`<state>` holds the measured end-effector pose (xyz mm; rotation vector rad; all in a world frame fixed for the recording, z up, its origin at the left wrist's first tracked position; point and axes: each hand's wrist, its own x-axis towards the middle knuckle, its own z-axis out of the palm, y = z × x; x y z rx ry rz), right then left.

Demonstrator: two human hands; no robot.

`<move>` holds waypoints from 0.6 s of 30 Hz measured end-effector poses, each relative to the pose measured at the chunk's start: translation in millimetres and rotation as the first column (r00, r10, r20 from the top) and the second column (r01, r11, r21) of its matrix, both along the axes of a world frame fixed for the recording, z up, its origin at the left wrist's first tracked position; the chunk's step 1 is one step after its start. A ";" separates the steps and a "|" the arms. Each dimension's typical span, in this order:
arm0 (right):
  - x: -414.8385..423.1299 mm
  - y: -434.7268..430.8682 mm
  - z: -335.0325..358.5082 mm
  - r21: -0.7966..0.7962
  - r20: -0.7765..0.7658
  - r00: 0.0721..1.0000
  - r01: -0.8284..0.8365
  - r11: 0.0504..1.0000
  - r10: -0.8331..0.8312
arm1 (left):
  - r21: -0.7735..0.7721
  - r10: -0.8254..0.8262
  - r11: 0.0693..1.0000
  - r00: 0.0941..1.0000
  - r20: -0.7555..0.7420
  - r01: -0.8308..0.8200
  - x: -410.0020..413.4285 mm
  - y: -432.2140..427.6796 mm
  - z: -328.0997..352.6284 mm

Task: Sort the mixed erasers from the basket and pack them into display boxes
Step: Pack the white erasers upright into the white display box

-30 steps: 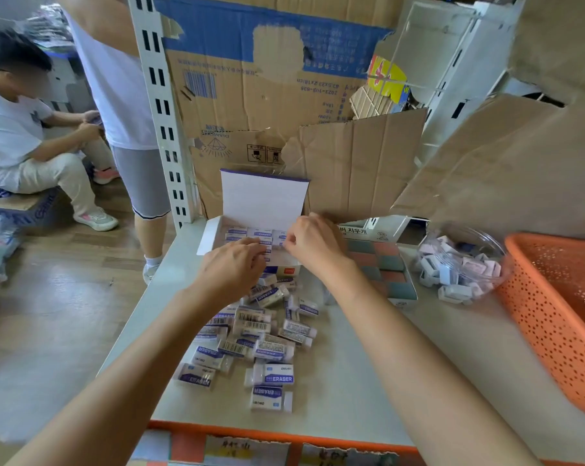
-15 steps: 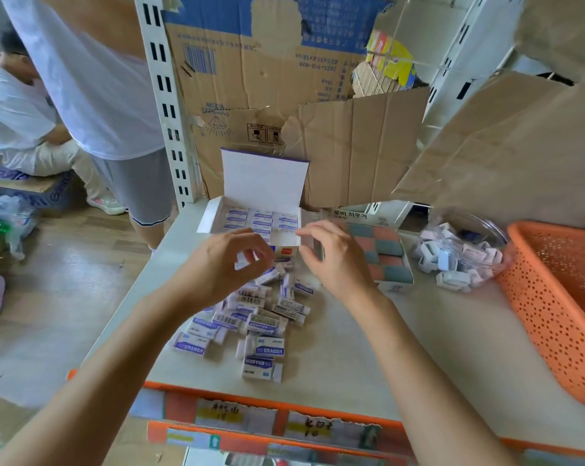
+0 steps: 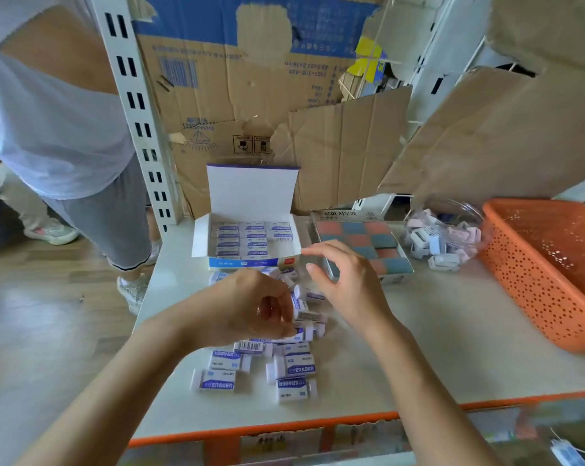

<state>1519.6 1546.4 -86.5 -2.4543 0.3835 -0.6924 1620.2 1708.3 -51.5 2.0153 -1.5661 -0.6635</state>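
Left hand had dropped from the display box back to the loose erasers toward the surface's front edge, fingers curled, hold unclear; right hand hovered spread beside it. Another pick, I'd judge; box only part-filled.

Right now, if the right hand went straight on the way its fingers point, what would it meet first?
Likely the near right corner of the open eraser box: the right hand has its fingers aimed left and away at it. Depth is unclear, so it might pass over the rim.
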 end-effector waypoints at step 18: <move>19.1 38.5 13.6 0.538 0.068 0.995 0.022 0.843 -0.069 | -0.108 0.254 0.875 0.637 -0.728 -0.472 35.8 -21.3 -15.0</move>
